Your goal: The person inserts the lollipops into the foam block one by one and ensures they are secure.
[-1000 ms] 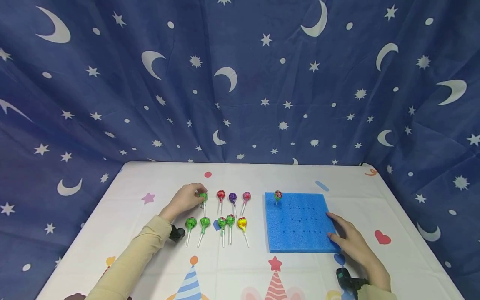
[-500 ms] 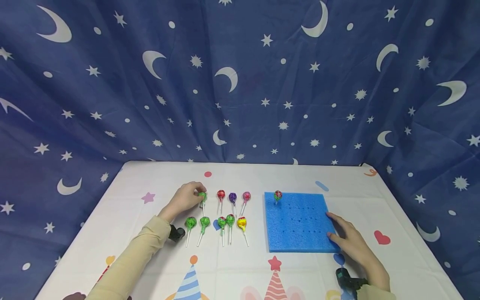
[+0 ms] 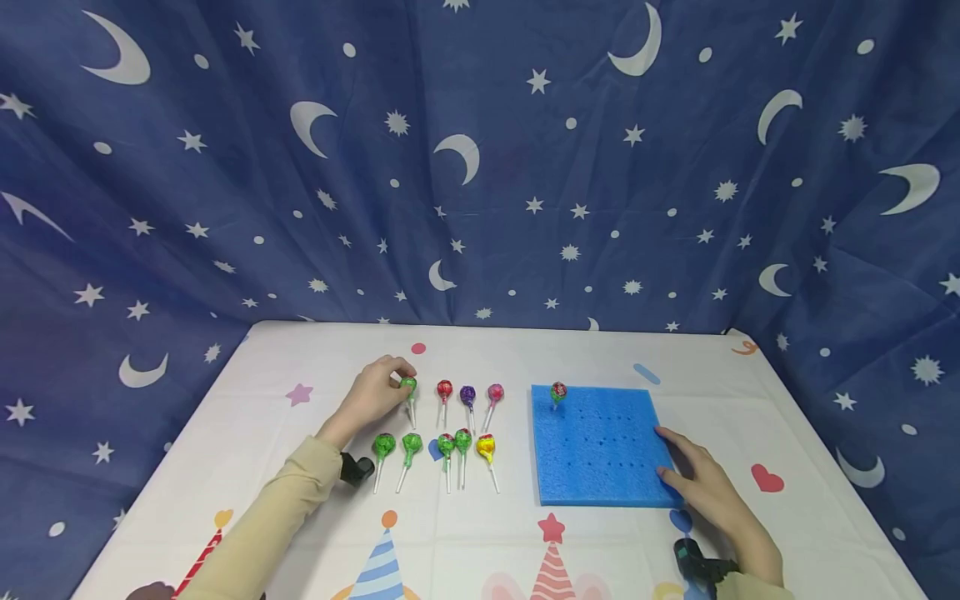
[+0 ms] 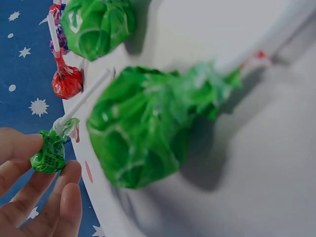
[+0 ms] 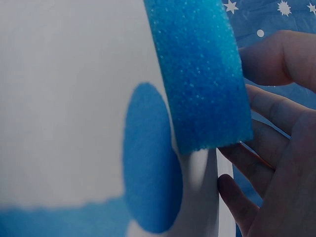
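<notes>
My left hand (image 3: 375, 392) pinches the wrapped head of a green lollipop (image 4: 49, 153) between thumb and fingers, its white stick slanting away in the left wrist view. To its right lie a red lollipop (image 3: 445, 389), a purple one (image 3: 468, 395) and a pink one (image 3: 496, 392). Several green lollipops (image 3: 384, 446) and a yellow one (image 3: 486, 447) form a nearer row. My right hand (image 3: 708, 483) touches the right edge of a blue foam block (image 3: 592, 483) with its thumb and fingers. A red-and-green lollipop (image 3: 558, 391) stands upright in the block's far left corner.
Rows of small holes (image 3: 603, 439) dot the foam's top. A white tablecloth (image 3: 420, 542) with printed party shapes covers the table. Behind it hangs a dark blue curtain (image 3: 510, 208) with moons and stars. Black wrist cameras (image 3: 357, 469) sit on both wrists.
My left hand has risen slightly with the green lollipop, whose head and stick have shifted a little up and away. The right hand and the foam block stay put.
</notes>
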The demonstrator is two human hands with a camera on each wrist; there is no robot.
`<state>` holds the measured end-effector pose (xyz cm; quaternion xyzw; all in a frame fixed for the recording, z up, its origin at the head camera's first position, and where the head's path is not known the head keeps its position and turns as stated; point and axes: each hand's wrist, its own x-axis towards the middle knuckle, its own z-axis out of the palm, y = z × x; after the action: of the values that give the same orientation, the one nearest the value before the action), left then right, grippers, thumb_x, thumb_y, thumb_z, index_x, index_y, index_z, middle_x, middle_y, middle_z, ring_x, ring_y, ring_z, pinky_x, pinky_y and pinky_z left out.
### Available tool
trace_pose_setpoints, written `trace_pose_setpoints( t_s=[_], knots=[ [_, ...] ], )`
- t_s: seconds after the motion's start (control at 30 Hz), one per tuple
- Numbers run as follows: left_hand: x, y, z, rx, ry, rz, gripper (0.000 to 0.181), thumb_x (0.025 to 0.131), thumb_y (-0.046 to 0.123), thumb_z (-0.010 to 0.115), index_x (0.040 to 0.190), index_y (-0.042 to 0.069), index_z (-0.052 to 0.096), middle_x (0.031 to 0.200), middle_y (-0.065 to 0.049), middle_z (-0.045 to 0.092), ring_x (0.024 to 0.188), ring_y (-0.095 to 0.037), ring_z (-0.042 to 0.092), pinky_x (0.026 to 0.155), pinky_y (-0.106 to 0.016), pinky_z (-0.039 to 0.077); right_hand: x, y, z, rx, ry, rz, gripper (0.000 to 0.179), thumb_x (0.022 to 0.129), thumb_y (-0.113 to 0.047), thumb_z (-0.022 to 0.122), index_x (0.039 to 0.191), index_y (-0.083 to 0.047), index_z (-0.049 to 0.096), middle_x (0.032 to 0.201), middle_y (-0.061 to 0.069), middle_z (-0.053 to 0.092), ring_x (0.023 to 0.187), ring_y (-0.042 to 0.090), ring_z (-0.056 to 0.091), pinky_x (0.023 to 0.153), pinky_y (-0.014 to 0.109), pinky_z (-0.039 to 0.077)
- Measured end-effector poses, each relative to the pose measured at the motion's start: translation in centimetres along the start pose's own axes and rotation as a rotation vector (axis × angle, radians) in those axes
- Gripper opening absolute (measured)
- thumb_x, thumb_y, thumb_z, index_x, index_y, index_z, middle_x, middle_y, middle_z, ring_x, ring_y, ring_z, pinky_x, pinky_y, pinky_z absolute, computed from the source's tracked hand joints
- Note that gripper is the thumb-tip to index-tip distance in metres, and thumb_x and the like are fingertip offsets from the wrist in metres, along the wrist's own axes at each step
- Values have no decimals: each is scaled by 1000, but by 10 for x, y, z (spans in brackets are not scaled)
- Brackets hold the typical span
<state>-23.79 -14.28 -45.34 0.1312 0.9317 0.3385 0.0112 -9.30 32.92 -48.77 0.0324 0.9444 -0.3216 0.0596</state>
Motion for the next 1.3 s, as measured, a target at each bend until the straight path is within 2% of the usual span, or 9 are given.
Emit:
trace_pose_setpoints(
  t_s=[0.33,0.77,1.07,1.3],
  knots=[
    [-5,5,-1,-43,64,26,26,84,7,67,110,5,65,106,-11,63,90,-25,66,75,-35,54,-1,-1,0,-3,-7,7,65,93,-28,58,149,-10,31,151,29,29,135,58,23,100,76,22],
    [-10,8,1,-118,123,51,24,83,6,69,107,4,67,104,-11,64,91,-27,66,76,-36,54,-2,-1,2,-11,2,-3,65,92,-27,58,148,-8,32,150,31,29,134,59,23,99,77,22],
    [-17,20,2,-172,128,51,25,83,3,69,107,5,66,106,-13,65,94,-27,65,80,-36,56,0,0,2,-16,-3,1,65,92,-28,58,148,-8,31,151,30,29,135,59,23,99,77,22],
    [-22,31,5,-217,161,62,27,83,3,69,110,7,66,108,-13,66,96,-27,65,81,-37,56,-1,-2,0,-19,-4,-5,65,92,-29,58,148,-8,32,150,30,29,134,59,24,98,77,23]
  ],
)
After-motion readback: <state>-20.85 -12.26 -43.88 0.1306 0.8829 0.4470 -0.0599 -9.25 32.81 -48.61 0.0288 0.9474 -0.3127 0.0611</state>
